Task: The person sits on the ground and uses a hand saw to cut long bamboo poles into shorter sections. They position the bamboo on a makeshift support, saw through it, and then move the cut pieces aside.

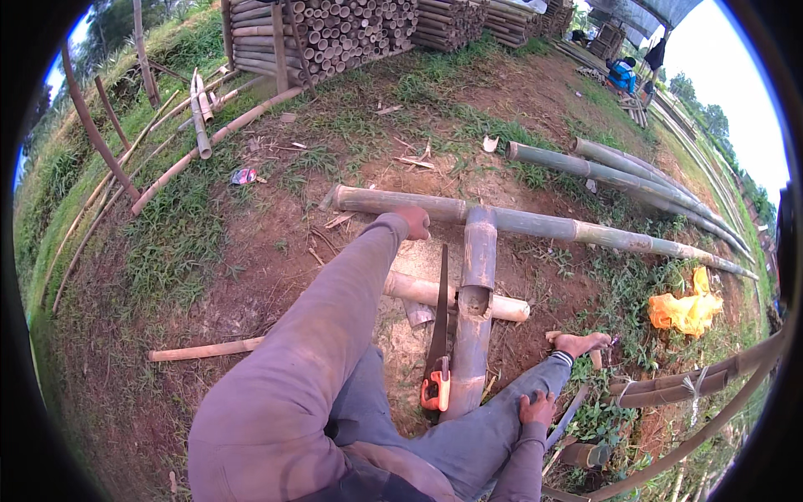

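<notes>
Two hands are seen, and no tool is visible in either. The right hand (538, 407) is laid on the trouser leg (489, 435); its fingers are loose, and the leg is perhaps used as a support. To the left of these fingers, a saw (438, 330) is placed along the notched bamboo (479, 259), its orange handle turned toward the body, probably for easy reach. Between the two hands, a shorter bamboo piece (418, 289) is laid crosswise under the notched one, which is perhaps raised by it. In the open notch, only a hollow can be made out. Farther, the long bamboo pole (535, 224) seems touched by the left hand (412, 222), whose fingers are curled; whether the pole is really gripped cannot be told. To the right of those fingers, a crumpled yellow bag (686, 311) is seen on the grass; its content cannot be told. Beyond the left fingers, rightward, green poles (560, 161) are laid side by side, and farthest, cut bamboo (351, 38) is stacked beside upright posts (279, 50), by which rolling is probably prevented.
</notes>
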### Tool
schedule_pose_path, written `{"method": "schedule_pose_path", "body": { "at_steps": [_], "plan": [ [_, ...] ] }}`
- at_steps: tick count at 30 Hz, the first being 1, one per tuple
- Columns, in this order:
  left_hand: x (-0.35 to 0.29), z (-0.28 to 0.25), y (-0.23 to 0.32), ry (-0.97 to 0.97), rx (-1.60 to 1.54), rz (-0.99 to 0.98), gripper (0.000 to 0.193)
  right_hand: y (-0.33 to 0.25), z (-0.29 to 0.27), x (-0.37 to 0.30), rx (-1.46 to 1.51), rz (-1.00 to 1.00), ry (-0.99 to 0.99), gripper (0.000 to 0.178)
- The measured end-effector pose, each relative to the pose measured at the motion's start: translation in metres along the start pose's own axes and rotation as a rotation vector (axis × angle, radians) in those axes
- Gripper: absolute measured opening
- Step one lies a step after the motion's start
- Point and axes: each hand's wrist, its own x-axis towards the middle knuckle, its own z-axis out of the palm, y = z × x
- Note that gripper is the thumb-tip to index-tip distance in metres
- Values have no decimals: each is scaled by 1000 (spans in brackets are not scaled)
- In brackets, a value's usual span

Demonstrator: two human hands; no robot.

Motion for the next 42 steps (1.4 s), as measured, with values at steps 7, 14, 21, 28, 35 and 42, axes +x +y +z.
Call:
{"method": "schedule_pose_path", "body": {
  "at_steps": [7, 14, 21, 28, 35, 42],
  "plan": [
    [-1, 8, 11, 14, -43, -4, 49, 2, -8, 0, -21, -4, -7, 62],
    [13, 7, -1, -75, -11, -24, 51, 6, -4, 7, -15, -30, 0, 62],
    [7, 7, 4, -27, -2, -8, 55, 11, 4, 6, 9, -46, 78, 64],
    [2, 0, 5, -24, -8, 3, 55, 6, -4, 3, 11, -27, 5, 63],
    [3, 2, 9, 4, 19, 19, 54, 8, -1, 3, -17, -23, 25, 61],
    [3, 8, -1, 75, -47, 37, 37, 2, -5, 2, 3, -9, 19, 60]
  ]
}}
